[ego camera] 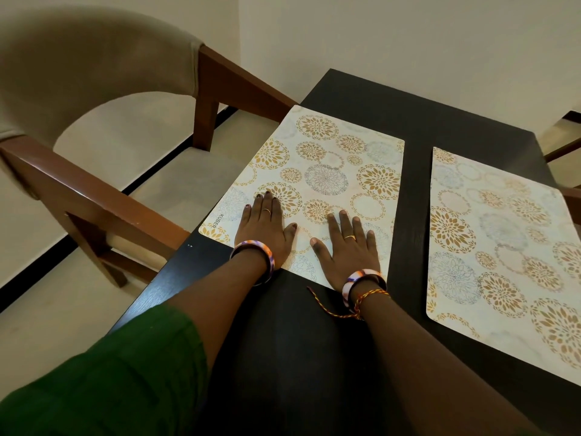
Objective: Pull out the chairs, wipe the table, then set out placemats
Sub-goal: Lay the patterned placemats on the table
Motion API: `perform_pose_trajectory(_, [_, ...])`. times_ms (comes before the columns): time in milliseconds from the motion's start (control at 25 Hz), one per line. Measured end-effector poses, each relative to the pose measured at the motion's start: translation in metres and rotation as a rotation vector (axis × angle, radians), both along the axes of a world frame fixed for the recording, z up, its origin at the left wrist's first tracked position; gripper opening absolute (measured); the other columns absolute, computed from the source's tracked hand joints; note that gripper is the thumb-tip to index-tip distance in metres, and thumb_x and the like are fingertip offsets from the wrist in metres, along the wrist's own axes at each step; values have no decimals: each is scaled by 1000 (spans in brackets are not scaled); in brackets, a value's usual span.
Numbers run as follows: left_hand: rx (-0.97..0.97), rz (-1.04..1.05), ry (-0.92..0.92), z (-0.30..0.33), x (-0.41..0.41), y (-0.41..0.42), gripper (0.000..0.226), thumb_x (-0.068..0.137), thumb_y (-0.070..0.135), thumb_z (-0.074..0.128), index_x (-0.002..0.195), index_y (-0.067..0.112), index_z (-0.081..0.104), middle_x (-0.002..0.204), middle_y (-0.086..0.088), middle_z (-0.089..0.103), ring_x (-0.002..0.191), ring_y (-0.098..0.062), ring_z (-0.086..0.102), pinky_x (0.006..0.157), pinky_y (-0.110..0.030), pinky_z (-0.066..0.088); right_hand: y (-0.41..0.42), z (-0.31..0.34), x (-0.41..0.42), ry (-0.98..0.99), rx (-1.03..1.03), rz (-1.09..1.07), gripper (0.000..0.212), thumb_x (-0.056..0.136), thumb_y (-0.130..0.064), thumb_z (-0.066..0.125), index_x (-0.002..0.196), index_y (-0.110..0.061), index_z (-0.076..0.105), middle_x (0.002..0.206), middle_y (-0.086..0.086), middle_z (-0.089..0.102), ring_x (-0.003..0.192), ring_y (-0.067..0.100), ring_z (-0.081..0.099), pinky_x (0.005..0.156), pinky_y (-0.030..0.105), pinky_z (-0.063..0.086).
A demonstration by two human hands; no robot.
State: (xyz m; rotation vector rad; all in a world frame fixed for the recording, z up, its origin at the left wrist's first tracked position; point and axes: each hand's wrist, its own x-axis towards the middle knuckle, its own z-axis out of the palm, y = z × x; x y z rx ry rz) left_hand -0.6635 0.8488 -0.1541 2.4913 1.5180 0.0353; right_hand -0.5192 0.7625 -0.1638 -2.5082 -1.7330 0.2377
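Observation:
Two cream placemats with gold and grey flower circles lie on the dark table (418, 127). The left placemat (330, 165) sits near the table's left edge. My left hand (267, 228) and my right hand (349, 247) both rest flat on its near part, palms down, fingers spread, holding nothing. The right placemat (503, 243) lies apart from it, with a strip of bare table between them. A chair (94, 127) with brown wooden arms and a beige padded back stands pulled out to the left of the table.
Part of a second wooden chair (566, 149) shows at the right edge behind the table. Cream walls meet at a corner behind the table. A pale floor with a black skirting line (163, 162) runs under the left chair.

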Motion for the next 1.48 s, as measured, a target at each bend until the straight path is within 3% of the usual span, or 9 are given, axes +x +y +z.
perform_pose_trajectory(600, [20, -15, -74, -5, -1, 8, 69, 94, 47, 22, 146, 7, 2, 157, -8, -1, 144, -21, -3, 116, -36, -3, 2, -5, -2, -40, 30, -27, 68, 93, -59, 17, 150, -27, -1, 159, -2, -7, 146, 22, -8, 109, 36, -16])
perform_pose_trajectory(760, [12, 2, -159, -6, -2, 9, 67, 94, 46, 26, 146, 8, 8, 157, -7, 4, 144, -20, -1, 116, -33, -3, -3, -3, -4, 17, 101, -44, 64, 94, -56, 27, 149, -25, 18, 159, -1, 10, 147, 21, 4, 116, 36, -5])
perform_pose_trajectory(920, [23, 8, -235, -4, -2, 8, 61, 95, 40, 30, 144, 7, 17, 155, -10, 13, 144, -23, 6, 116, -35, 2, -9, 6, -11, 15, 237, -92, 51, 93, -46, 43, 135, -18, 48, 146, 5, 42, 136, 27, 33, 112, 44, 23])
perform_pose_trajectory(1040, [-25, 78, -531, 1, -6, 3, 47, 97, 22, 32, 143, 17, 26, 151, -17, 25, 141, -32, 16, 115, -39, 14, -12, 11, -17, -84, 286, -136, 42, 90, -42, 50, 120, -16, 61, 131, 8, 55, 121, 29, 47, 99, 47, 35])
perform_pose_trajectory(1120, [-14, 81, -656, 3, -9, -3, 55, 95, 10, 33, 145, 23, 18, 151, -17, 24, 141, -34, 16, 113, -40, 17, -14, 13, -18, -85, 248, -134, 44, 90, -45, 47, 121, -17, 60, 130, 5, 55, 120, 27, 48, 99, 45, 35])
perform_pose_trajectory(1240, [30, 75, -704, 2, -10, -5, 60, 91, 5, 36, 146, 16, 14, 147, -16, 34, 140, -33, 21, 114, -36, 15, -19, 21, -18, 23, 213, -136, 48, 89, -48, 48, 124, -18, 59, 134, 2, 53, 123, 23, 45, 104, 43, 34])
perform_pose_trajectory(1360, [127, 97, -630, -1, -16, -10, 61, 86, 8, 40, 144, 13, 20, 129, -14, 54, 130, -27, 30, 109, -37, 9, -47, 35, -26, 252, 349, -237, 37, 86, -43, 57, 111, -18, 69, 133, -1, 55, 122, 21, 49, 110, 51, 29])
perform_pose_trajectory(1480, [168, 122, -533, 4, -24, -34, 66, 82, 25, 33, 145, 10, 16, 130, -4, 56, 119, -20, 27, 92, -31, 9, -95, 43, -26, 286, 443, -265, 27, 86, -34, 61, 103, -17, 72, 129, 0, 59, 122, 21, 51, 112, 53, 22])
